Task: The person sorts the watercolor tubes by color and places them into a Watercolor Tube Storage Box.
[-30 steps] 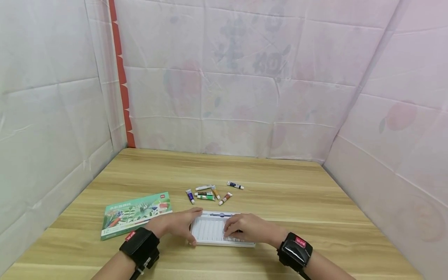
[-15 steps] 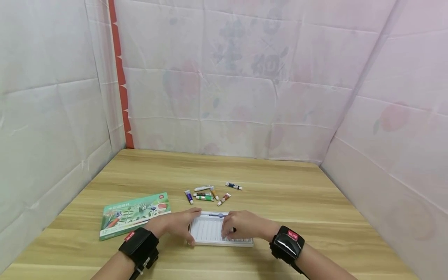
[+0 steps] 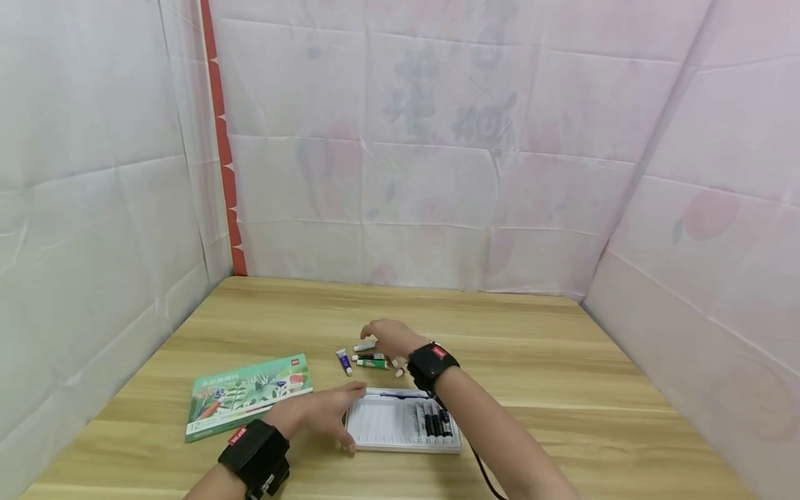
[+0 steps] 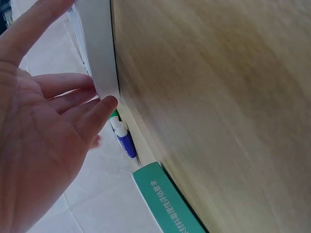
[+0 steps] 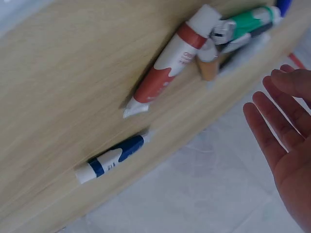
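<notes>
My left hand (image 3: 325, 414) holds the left end of a white plastic paint tray (image 3: 378, 423), thumb at one corner and fingers at the other. Several black-capped paint tubes (image 3: 437, 423) lie side by side in its right part, and a paintbrush (image 3: 400, 396) lies along its far edge. My right hand (image 3: 392, 339) is over the loose tubes, its fingers loosely bent, with nothing seen in them. Near it lie a green tube (image 3: 372, 364), a purple tube (image 3: 344, 362) and a white one (image 3: 365, 346). The right wrist view shows a red-brown tube (image 5: 167, 63), an orange tube (image 5: 209, 68) and a dark blue tube (image 5: 114, 158).
A green illustrated box (image 3: 250, 396) lies flat left of the tray, close to my left forearm. White sheeting (image 3: 425, 173) stands behind the wooden table (image 3: 531, 347) and along both sides.
My right hand has left the tray's right part and reached forward over the loose tubes, uncovering the black-capped tubes in the tray. My left hand stays at the tray's left end.
</notes>
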`<act>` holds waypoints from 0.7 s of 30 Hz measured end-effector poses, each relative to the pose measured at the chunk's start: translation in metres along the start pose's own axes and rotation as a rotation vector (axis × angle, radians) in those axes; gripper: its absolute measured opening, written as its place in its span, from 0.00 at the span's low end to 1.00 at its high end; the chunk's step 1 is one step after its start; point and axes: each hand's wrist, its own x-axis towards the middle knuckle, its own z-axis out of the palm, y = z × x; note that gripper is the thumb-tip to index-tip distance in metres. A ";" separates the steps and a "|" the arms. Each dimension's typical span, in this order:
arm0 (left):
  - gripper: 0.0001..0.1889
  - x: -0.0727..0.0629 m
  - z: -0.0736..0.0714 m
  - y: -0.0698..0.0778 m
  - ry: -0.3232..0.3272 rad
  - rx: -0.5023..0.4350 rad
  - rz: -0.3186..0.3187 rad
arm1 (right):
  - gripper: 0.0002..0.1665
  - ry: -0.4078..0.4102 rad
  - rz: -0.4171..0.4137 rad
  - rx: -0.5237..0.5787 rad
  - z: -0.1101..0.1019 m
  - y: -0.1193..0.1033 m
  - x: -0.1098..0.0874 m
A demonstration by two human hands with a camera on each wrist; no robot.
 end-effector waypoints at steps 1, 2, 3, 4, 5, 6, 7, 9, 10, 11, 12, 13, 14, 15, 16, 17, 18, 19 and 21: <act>0.47 0.000 0.001 0.000 -0.001 0.006 0.001 | 0.18 -0.021 0.014 -0.025 0.004 0.001 0.007; 0.47 0.000 0.001 0.000 -0.001 0.012 -0.001 | 0.18 -0.036 0.022 -0.041 0.008 0.003 0.013; 0.47 0.000 0.001 0.000 0.000 0.021 -0.004 | 0.18 -0.057 0.038 -0.052 0.007 -0.001 0.016; 0.47 0.000 0.001 0.000 -0.002 0.023 -0.009 | 0.17 -0.062 0.038 -0.060 0.010 0.000 0.020; 0.47 0.000 0.001 0.001 -0.001 0.029 -0.012 | 0.17 -0.060 0.031 -0.074 0.011 -0.001 0.023; 0.47 0.000 0.001 0.002 0.000 0.033 -0.013 | 0.16 -0.054 0.022 -0.088 0.013 -0.001 0.026; 0.47 0.000 0.001 0.003 0.002 0.037 -0.013 | 0.15 -0.050 0.013 -0.108 0.015 -0.001 0.028; 0.47 0.000 -0.001 0.005 0.005 0.039 -0.014 | 0.13 -0.026 -0.015 -0.144 0.016 0.000 0.029; 0.47 0.000 -0.001 0.007 0.006 0.038 -0.015 | 0.12 -0.014 -0.031 -0.168 0.017 0.001 0.030; 0.47 0.000 -0.001 0.008 0.008 0.040 -0.015 | 0.11 -0.005 -0.042 -0.183 0.016 0.001 0.030; 0.47 0.000 -0.001 0.010 0.009 0.040 -0.016 | 0.12 0.003 -0.056 -0.197 0.016 0.002 0.030; 0.47 0.001 -0.001 0.010 0.009 0.043 -0.020 | 0.11 0.017 -0.071 -0.204 0.016 0.003 0.029; 0.47 0.001 -0.001 0.012 0.007 0.043 -0.024 | 0.09 0.032 -0.087 -0.200 0.015 0.004 0.027; 0.47 0.002 -0.001 0.012 0.005 0.050 -0.025 | 0.08 0.044 -0.102 -0.190 0.012 0.004 0.025; 0.47 0.002 -0.001 0.013 0.003 0.052 -0.027 | 0.07 0.056 -0.118 -0.171 0.010 0.003 0.023; 0.47 0.002 -0.001 0.014 0.001 0.058 -0.027 | 0.08 0.067 -0.133 -0.151 0.006 0.002 0.020; 0.47 0.002 -0.002 0.014 0.000 0.066 -0.026 | 0.08 0.078 -0.146 -0.133 0.004 0.001 0.017; 0.47 0.003 -0.002 0.014 -0.002 0.075 -0.023 | 0.08 0.089 -0.157 -0.113 0.001 0.000 0.015; 0.47 0.003 -0.003 0.014 -0.003 0.090 -0.015 | 0.08 0.086 -0.162 -0.073 -0.006 -0.004 0.010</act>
